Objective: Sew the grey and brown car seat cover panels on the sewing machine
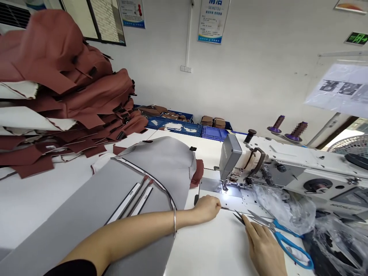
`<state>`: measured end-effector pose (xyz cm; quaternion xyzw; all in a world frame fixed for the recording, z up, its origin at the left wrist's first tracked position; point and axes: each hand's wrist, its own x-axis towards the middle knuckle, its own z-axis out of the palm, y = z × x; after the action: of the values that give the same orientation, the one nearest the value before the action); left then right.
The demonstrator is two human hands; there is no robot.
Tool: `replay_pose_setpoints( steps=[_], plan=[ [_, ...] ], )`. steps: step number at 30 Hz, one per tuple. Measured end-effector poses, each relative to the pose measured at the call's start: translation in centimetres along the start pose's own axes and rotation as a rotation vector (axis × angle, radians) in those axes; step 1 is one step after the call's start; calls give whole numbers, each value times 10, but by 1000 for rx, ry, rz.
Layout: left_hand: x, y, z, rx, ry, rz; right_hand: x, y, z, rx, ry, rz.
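Note:
My left hand [207, 209] is closed, fingers curled, at the front edge of the sewing machine's metal plate [211, 186]. What it pinches, if anything, is hidden. Below and right of the plate, my right hand [263, 245] is closed round small thread snips [239, 217], whose dark pointed tips stick out past the fingers. Large scissors with blue handles [290, 245] lie beside that hand, blades pointing toward the needle area. Under my left forearm spreads a grey-backed sewn cover [161, 161] with white strips [123, 203] along its seams. The lit presser foot [225, 188] has no fabric under it.
Reddish-brown covers [57, 57] are piled high at the left. Blue crates [184, 128] with brown pieces stand behind the table. The sewing machine [287, 168] fills the right side, with thread spools [299, 130] above and clear plastic bags [290, 205] by its base.

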<state>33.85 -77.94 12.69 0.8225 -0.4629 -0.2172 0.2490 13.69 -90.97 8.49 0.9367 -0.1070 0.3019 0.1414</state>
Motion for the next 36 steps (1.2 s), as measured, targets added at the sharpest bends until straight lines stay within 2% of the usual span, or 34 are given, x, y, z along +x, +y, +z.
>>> replay_pose_setpoints(
  steps=[5, 13, 16, 20, 23, 26, 31, 36],
  plan=[
    [-4, 1, -2, 4, 33, 14, 25, -15, 10, -60, -1, -52],
    [-6, -2, -4, -67, 50, 19, 39, -32, 27, -121, -3, -47],
    [-4, -4, -5, -151, 64, -12, 42, -23, 32, -142, -3, -6],
    [2, -8, -6, -356, 73, -109, 49, 4, 36, -216, -16, 96],
    [10, -12, -7, -505, 103, -225, 56, 16, 38, -246, -22, 145],
    [26, -12, -8, -590, 180, -300, 63, 10, 43, -200, -10, 111],
    [56, 1, -6, -626, 285, -260, 66, -10, 59, -50, 78, 13],
    [67, 7, 6, -681, 297, -227, 64, -7, 71, 44, 177, 20]
  ],
)
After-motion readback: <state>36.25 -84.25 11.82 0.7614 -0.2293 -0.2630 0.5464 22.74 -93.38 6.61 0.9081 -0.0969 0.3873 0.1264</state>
